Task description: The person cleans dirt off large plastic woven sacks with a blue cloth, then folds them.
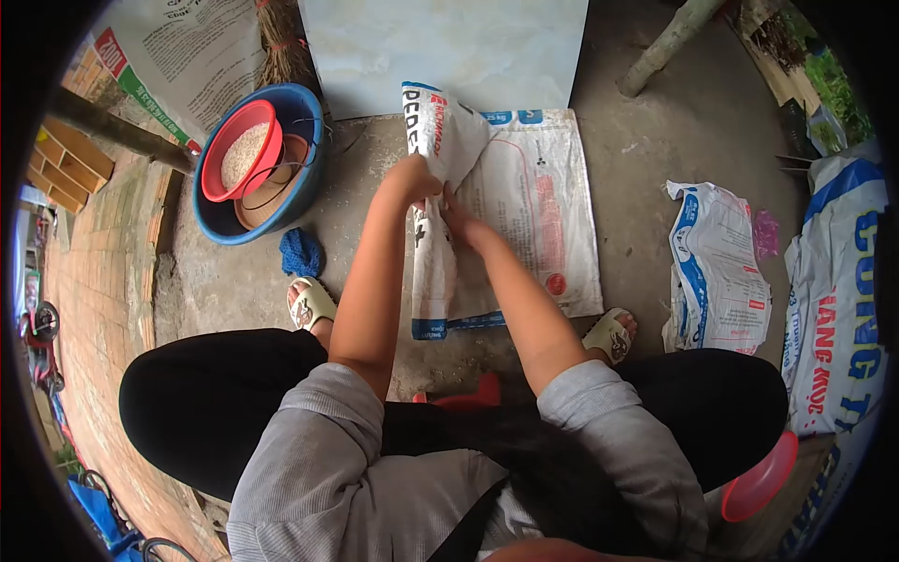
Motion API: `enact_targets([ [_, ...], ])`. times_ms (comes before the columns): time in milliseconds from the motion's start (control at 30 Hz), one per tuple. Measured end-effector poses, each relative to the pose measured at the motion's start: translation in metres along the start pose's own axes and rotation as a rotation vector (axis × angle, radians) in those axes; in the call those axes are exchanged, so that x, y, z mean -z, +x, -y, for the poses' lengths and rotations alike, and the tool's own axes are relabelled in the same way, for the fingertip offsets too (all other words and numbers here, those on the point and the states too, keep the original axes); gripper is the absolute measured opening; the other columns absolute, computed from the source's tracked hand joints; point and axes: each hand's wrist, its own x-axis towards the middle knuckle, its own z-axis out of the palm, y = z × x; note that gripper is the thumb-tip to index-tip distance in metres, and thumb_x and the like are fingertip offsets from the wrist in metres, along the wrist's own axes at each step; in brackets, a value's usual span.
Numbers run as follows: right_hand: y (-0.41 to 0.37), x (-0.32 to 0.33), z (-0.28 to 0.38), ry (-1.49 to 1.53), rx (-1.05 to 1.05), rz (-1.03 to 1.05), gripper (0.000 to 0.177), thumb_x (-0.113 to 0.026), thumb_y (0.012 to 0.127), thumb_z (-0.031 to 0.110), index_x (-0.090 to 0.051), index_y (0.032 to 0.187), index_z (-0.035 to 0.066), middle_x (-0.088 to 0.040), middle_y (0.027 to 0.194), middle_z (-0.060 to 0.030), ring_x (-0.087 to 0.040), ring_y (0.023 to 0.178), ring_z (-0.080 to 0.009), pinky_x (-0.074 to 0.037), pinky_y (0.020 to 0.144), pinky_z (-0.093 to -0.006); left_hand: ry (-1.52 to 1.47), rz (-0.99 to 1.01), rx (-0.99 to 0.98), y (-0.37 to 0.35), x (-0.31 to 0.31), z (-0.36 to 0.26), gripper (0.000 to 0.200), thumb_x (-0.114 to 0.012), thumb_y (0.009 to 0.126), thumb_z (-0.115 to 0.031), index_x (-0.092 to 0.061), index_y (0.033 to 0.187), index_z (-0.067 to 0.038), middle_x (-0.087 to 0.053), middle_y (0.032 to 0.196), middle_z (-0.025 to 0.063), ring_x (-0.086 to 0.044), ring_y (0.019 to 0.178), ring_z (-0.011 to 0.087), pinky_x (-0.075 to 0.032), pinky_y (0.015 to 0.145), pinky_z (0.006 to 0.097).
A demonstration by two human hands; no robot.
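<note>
A white woven sack (506, 215) with blue, red and black print lies on the concrete floor in front of me, its left side folded over in a raised strip. My left hand (412, 180) is closed on that folded strip, about midway along its length. Close beside it, my right hand (459, 217) grips the inner side of the same fold; its fingertips are partly hidden by the material.
At the left, a blue basin (208, 217) holds a red bowl (225, 140) of pale grains. A blue cloth (301, 253) lies near my foot. To the right are another folded sack (721, 267), a large printed sack (833, 300) and a pink basin (760, 478). A pale panel (445, 51) stands ahead.
</note>
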Motion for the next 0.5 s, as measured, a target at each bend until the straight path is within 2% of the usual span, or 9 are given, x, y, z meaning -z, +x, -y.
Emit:
enact_targets([
  [33, -0.002, -0.008, 0.011, -0.004, 0.025, 0.078, 0.077, -0.049, 0.099, 0.035, -0.005, 0.158, 0.015, -0.018, 0.161, -0.0190, -0.017, 0.150, -0.0304, -0.019, 0.118, -0.0354, 0.160, 0.040, 0.021, -0.002, -0.003, -0.009, 0.037, -0.075, 0.066, -0.016, -0.069, 0.088, 0.013, -0.071, 0.079, 0.0189, -0.073, 0.070, 0.0251, -0.058, 0.066, 0.0325],
  [67, -0.012, -0.006, 0.018, 0.050, -0.003, 0.111, 0.073, -0.051, 0.097, 0.033, -0.016, 0.156, 0.008, -0.026, 0.159, -0.0182, -0.022, 0.148, -0.0300, -0.022, 0.118, -0.0368, 0.220, 0.039, 0.027, 0.000, -0.013, -0.013, 0.057, -0.074, 0.069, -0.019, -0.062, 0.112, 0.016, -0.072, 0.082, 0.0183, -0.073, 0.069, 0.0264, -0.058, 0.066, 0.0329],
  [100, -0.005, -0.006, 0.006, 0.133, 0.102, 0.092, 0.062, -0.052, 0.096, 0.035, -0.038, 0.146, 0.001, -0.049, 0.143, -0.0182, -0.045, 0.134, -0.0315, -0.035, 0.111, -0.0389, 0.297, -0.027, 0.015, -0.006, -0.026, -0.022, 0.088, -0.075, 0.070, -0.022, -0.036, 0.138, 0.019, -0.072, 0.080, 0.0194, -0.072, 0.067, 0.0262, -0.058, 0.067, 0.0334],
  [133, -0.002, -0.010, 0.001, 0.141, 0.104, 0.091, 0.062, -0.052, 0.096, 0.035, -0.038, 0.146, 0.001, -0.049, 0.143, -0.0182, -0.045, 0.134, -0.0315, -0.035, 0.111, -0.0389, 0.191, 0.073, -0.038, 0.005, -0.037, -0.016, 0.112, -0.077, 0.071, -0.024, -0.006, 0.146, 0.018, -0.071, 0.080, 0.0212, -0.072, 0.065, 0.0261, -0.058, 0.064, 0.0337],
  [200, 0.028, 0.019, 0.011, 0.327, -0.031, -0.028, 0.056, -0.050, 0.097, 0.036, -0.043, 0.142, 0.003, -0.052, 0.140, -0.0164, -0.047, 0.131, -0.0293, -0.037, 0.109, -0.0390, -0.333, 0.251, -0.099, -0.002, -0.065, -0.021, 0.117, -0.081, 0.072, -0.026, -0.002, 0.152, 0.007, -0.070, 0.082, 0.0220, -0.070, 0.061, 0.0268, -0.057, 0.054, 0.0314],
  [300, 0.004, 0.097, -0.012, 0.584, -0.234, -0.224, 0.049, -0.046, 0.099, 0.037, -0.051, 0.135, 0.005, -0.057, 0.134, -0.0136, -0.051, 0.126, -0.0260, -0.040, 0.106, -0.0391, 0.134, -0.079, -0.201, 0.022, -0.135, -0.015, 0.116, -0.082, 0.073, -0.024, -0.003, 0.156, -0.006, -0.058, 0.121, 0.0282, -0.067, 0.100, 0.0364, -0.056, 0.083, 0.0406],
  [367, -0.025, 0.115, -0.035, 0.751, -0.378, -0.348, 0.046, -0.043, 0.101, 0.038, -0.057, 0.131, 0.006, -0.061, 0.130, -0.0117, -0.054, 0.123, -0.0238, -0.041, 0.104, -0.0392, 0.120, 0.000, -0.186, 0.008, -0.150, -0.015, 0.112, -0.079, 0.073, -0.020, -0.005, 0.157, -0.012, -0.053, 0.126, 0.0310, -0.060, 0.112, 0.0422, -0.050, 0.095, 0.0429],
  [433, -0.033, 0.123, -0.029, 0.729, -0.455, -0.608, 0.041, -0.049, 0.100, 0.034, -0.060, 0.124, 0.004, -0.066, 0.120, -0.0128, -0.061, 0.112, -0.0218, -0.046, 0.098, -0.0364, 0.208, -0.067, -0.281, 0.020, -0.201, 0.007, 0.108, -0.075, 0.072, -0.015, -0.009, 0.157, -0.016, -0.045, 0.135, 0.0249, -0.055, 0.117, 0.0418, -0.049, 0.095, 0.0439],
  [500, -0.024, 0.121, -0.039, 0.171, 0.094, -0.900, 0.030, -0.055, 0.097, 0.024, -0.062, 0.113, -0.001, -0.072, 0.105, -0.0107, -0.069, 0.092, -0.0220, -0.052, 0.087, -0.0339, 0.296, -0.030, -0.215, 0.019, -0.212, 0.001, 0.107, -0.074, 0.076, -0.016, -0.005, 0.158, -0.021, -0.037, 0.145, 0.0216, -0.041, 0.134, 0.0389, -0.043, 0.105, 0.0415],
])
